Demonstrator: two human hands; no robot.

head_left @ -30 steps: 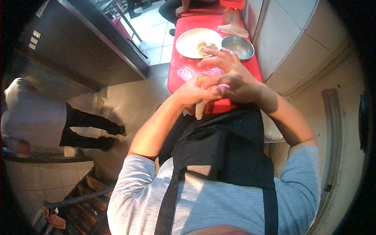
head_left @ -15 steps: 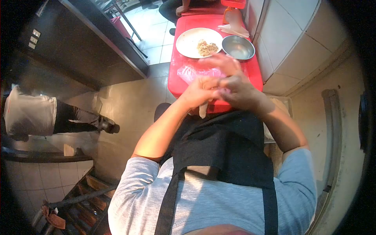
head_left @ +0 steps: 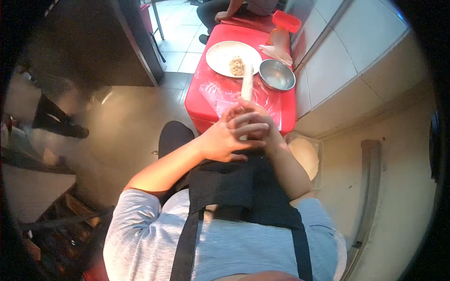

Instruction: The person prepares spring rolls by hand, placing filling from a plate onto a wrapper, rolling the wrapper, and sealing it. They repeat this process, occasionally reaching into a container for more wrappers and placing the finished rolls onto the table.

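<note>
A: From the head camera, what are the hands doing?

B: They meet just above the lap. The left hand [head_left: 222,138] lies over the right hand [head_left: 268,131], fingers curled and clamped around the lower end of a smooth white stick [head_left: 247,84].

A: And the right?

B: It is mostly covered by the left, so I cannot tell how its fingers close.

A: Where does the stick go?

B: It is slim, round and straight, and rises from the hands over the glossy red plastic table [head_left: 199,100], its tip near the plate [head_left: 218,51].

A: What is on the table?

B: The plate is round and white with a crumbly beige heap of food [head_left: 236,65]. Just beside it is a round, shiny metal bowl [head_left: 277,75]. A crinkled clear plastic sheet [head_left: 218,91] lies nearer the hands.

A: Anything else?

B: A matte black apron [head_left: 234,187] covers the lap, and there is a smooth tiled wall [head_left: 337,51] to the right.
</note>
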